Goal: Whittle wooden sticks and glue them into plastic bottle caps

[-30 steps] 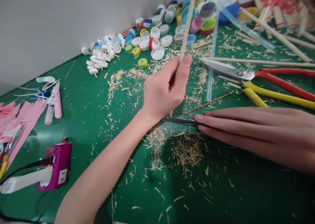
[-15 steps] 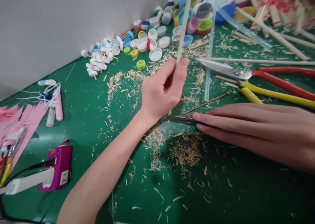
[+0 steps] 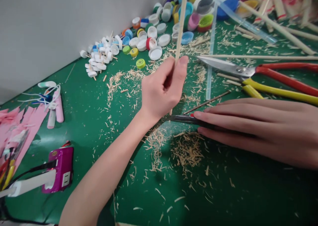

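Note:
My left hand [image 3: 162, 86] is closed around a wooden stick [image 3: 182, 25], which stands nearly upright with its long end above the fist. The stick's lower tip shows just below the fist, touching or very close to a dark blade. That blade belongs to a knife [image 3: 184, 119] with a small red part, gripped in my right hand [image 3: 260, 130]. The handle is mostly hidden under the fingers. Below the blade lies a heap of wood shavings [image 3: 188, 149] on the green tabletop [image 3: 99, 179]. A thin brown rod [image 3: 207, 102] lies just beyond the knife.
Large scissors [image 3: 244, 71] with red and yellow handles lie at the right. Bottle caps [image 3: 155, 53] pile up along the wall. Clear plastic strips [image 3: 211, 63] and more sticks [image 3: 278, 30] are behind. A glue gun [image 3: 58, 169] and pink sheets [image 3: 32, 120] lie left.
The whole view has shifted slightly. Both hands keep their grips, and the stick and knife stay in nearly the same position relative to each other.

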`<state>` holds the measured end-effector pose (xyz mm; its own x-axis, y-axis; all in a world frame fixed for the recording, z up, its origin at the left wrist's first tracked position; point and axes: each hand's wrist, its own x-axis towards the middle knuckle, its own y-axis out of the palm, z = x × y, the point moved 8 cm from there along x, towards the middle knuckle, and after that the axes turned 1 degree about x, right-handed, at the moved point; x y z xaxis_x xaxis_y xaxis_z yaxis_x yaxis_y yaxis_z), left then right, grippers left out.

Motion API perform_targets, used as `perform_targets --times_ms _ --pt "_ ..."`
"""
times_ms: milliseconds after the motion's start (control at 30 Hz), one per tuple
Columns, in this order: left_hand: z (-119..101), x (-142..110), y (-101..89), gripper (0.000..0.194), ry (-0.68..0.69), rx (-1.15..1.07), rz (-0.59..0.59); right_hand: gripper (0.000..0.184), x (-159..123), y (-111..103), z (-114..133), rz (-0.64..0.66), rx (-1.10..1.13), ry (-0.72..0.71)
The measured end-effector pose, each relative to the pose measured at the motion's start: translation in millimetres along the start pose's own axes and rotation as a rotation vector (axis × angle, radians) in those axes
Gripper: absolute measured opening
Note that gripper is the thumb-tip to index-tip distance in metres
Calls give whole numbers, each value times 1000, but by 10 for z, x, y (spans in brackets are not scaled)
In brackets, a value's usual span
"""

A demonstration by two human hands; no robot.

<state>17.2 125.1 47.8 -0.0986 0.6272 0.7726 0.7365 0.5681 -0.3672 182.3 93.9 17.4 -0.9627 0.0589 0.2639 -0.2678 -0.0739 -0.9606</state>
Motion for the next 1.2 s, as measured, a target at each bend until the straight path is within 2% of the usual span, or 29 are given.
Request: perform_targets --times_ms 167,333,533,833,967,1200 --pt "14 -3 1 46 -22 1 5 54 -25 34 -38 29 -14 51" --pt "34 -11 15 47 -34 -22 -2 51 -76 9 -109 -117 -49 154" --pt "26 -3 29 47 -6 -41 -1 54 -32 32 -104 20 29 177" --pt "-3 -1 18 46 -5 -31 -6 54 -107 73 -112 98 6 33" --pt "51 -11 42 47 -53 -57 28 54 -114 74 -126 102 -9 15" --pt "64 -27 55 46 -15 -28 48 47 -100 61 -132 39 70 -22"
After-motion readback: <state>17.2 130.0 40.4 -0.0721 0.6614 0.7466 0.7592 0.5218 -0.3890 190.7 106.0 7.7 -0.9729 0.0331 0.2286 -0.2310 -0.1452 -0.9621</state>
